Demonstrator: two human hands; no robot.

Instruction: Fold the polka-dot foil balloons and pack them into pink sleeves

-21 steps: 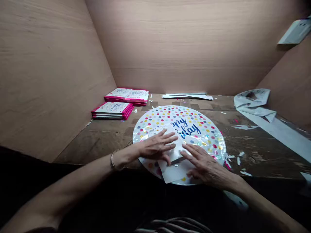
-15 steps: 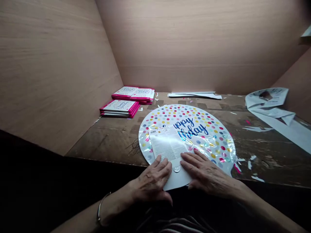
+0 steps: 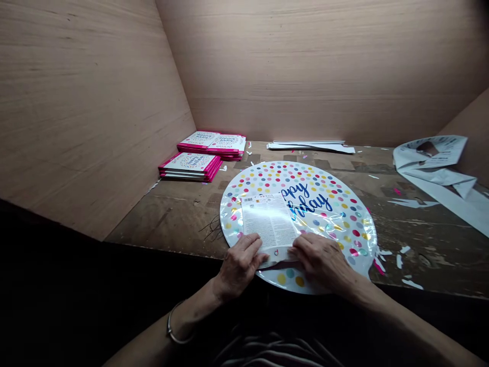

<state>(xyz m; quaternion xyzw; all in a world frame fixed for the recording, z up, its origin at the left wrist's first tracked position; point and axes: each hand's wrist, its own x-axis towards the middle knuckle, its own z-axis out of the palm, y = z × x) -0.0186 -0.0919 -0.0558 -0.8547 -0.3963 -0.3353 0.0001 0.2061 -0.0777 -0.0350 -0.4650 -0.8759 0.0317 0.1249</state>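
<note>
A flat, round foil balloon (image 3: 336,214) with coloured dots and blue "happy birthday" lettering lies at the bench's front edge. On top of it rests a white printed card (image 3: 267,219) with small text and a barcode, its near flap folded up. My left hand (image 3: 240,265) pinches the card's near left corner between thumb and fingers. At the near right corner my right hand (image 3: 324,260) grips the same card with curled fingers, its wrist over the balloon. Both fingertips are partly hidden by the hands.
Stacks of pink-edged birthday packs (image 3: 191,165) stand at the back left. Flat white strips (image 3: 311,147) lie along the back. A crumpled white paper band (image 3: 431,158) is at the right, with paper scraps (image 3: 399,261) nearby. Wooden panels (image 3: 305,66) enclose the bench.
The card's near flap, stretched towards me before, is now folded up, baring dots on the balloon's near edge. My hands have gone from lying flat to pinching the card.
</note>
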